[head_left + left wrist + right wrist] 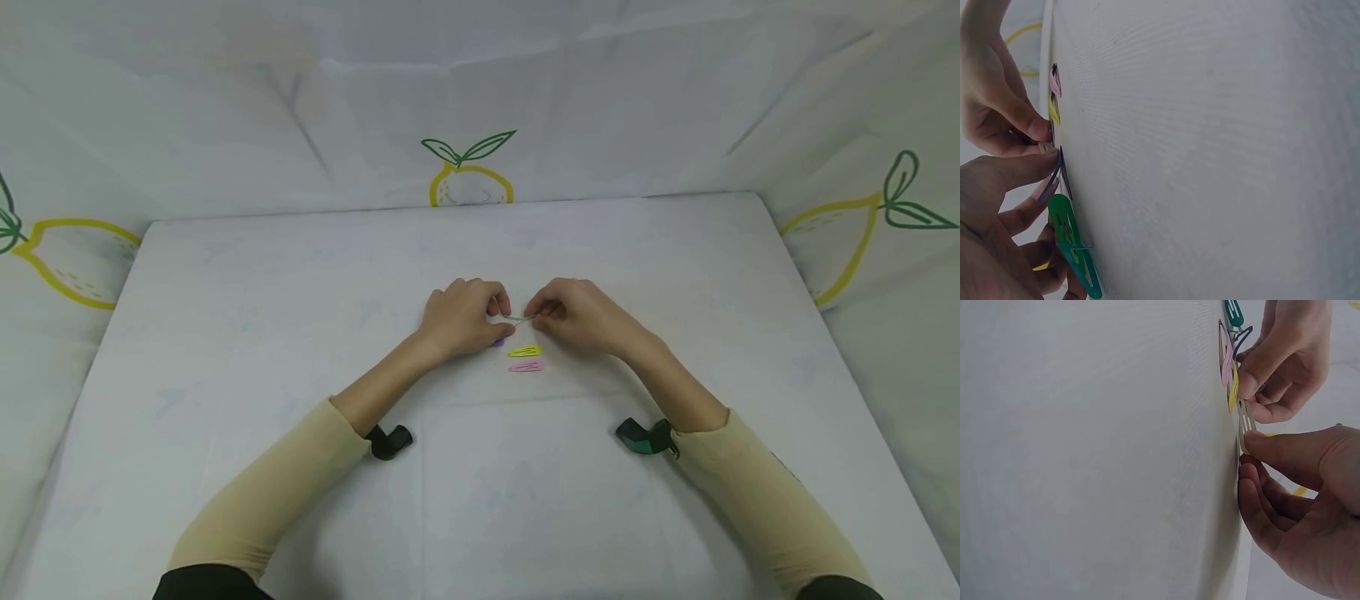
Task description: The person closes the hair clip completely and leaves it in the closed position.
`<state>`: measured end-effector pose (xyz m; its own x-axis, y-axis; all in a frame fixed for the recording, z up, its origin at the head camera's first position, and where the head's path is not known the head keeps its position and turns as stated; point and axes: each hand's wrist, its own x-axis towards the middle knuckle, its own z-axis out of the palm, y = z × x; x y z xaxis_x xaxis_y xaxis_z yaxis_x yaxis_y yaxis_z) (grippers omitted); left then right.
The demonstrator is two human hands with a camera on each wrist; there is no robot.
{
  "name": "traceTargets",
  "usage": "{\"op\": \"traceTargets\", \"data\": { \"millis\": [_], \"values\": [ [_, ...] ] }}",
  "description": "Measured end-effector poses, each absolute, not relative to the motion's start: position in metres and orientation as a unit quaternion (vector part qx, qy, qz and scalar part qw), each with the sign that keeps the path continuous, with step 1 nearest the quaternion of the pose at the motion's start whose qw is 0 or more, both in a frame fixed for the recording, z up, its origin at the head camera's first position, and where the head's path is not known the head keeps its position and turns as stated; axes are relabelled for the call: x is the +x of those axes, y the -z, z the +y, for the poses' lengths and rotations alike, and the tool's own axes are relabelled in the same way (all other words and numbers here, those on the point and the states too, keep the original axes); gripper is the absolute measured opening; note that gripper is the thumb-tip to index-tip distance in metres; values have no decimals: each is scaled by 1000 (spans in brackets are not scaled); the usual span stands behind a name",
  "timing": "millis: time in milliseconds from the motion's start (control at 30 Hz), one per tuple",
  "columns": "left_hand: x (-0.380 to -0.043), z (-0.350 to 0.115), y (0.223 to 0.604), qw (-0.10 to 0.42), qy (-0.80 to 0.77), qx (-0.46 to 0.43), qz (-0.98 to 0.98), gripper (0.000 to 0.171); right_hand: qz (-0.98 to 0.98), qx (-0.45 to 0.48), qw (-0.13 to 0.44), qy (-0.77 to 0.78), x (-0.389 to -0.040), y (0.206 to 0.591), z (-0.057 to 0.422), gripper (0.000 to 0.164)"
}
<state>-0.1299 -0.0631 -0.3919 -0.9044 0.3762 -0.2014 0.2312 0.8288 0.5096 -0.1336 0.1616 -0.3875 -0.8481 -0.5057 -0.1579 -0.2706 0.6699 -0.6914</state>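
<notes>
Between both hands is a cream snap hair clip (pixel 1245 422), its two parts spread slightly apart in the head view. My left hand (pixel 462 317) pinches one end between thumb and finger. At the other end, the thumb and fingers of my right hand (pixel 573 315) grip it. Just in front of the hands lie a yellow hair clip (pixel 524 352) and a pink hair clip (pixel 526 367). A purple hair clip (pixel 498 342) shows partly from under the left hand. Beside the left fingers is a green hair clip (pixel 1072 244), hidden from the head view.
A white cloth covers the table (pixel 480 483), whose back edge meets a white curtain with lemon drawings (pixel 471 185). Black wrist cameras (pixel 390 442) are strapped at both sleeves, close over the cloth.
</notes>
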Motion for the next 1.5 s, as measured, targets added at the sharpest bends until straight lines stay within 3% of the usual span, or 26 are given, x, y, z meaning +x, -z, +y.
{"op": "traceTargets", "data": {
  "millis": [933,1500],
  "values": [
    [-123,-69,390,107,-262,189,940,8,897,-230,135,352,-130,380,157,13],
    [-115,-73,382,14,-315,203,927,5,892,-225,56,387,-123,370,152,10]
  ]
}}
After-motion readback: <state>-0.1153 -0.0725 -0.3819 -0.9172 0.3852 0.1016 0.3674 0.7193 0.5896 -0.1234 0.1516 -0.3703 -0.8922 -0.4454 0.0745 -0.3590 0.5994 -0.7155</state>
